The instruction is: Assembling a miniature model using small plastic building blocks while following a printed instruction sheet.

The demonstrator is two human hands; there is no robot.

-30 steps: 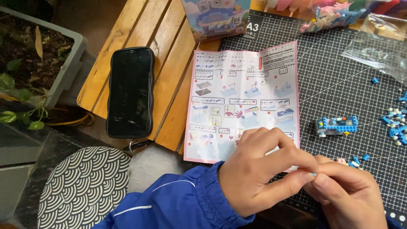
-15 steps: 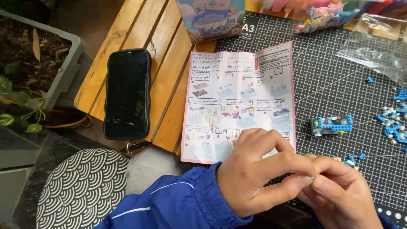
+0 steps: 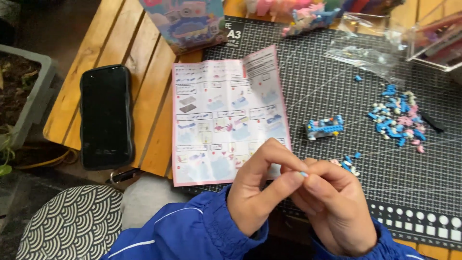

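A slatted wooden bench (image 3: 144, 53) carries a black phone (image 3: 106, 117) lying flat at its left and a dark gridded cutting mat (image 3: 337, 96) over its right part. A pink-edged instruction sheet (image 3: 228, 113) lies across the mat's left edge, partly on the slats. A pastel box (image 3: 187, 21) stands at the mat's far corner.

A home hobby spot: slatted wooden table (image 3: 139, 62), cutting mat (image 3: 337, 159), planter (image 3: 33, 96)

Soft, even daylight; slight blur, perhaps from motion.
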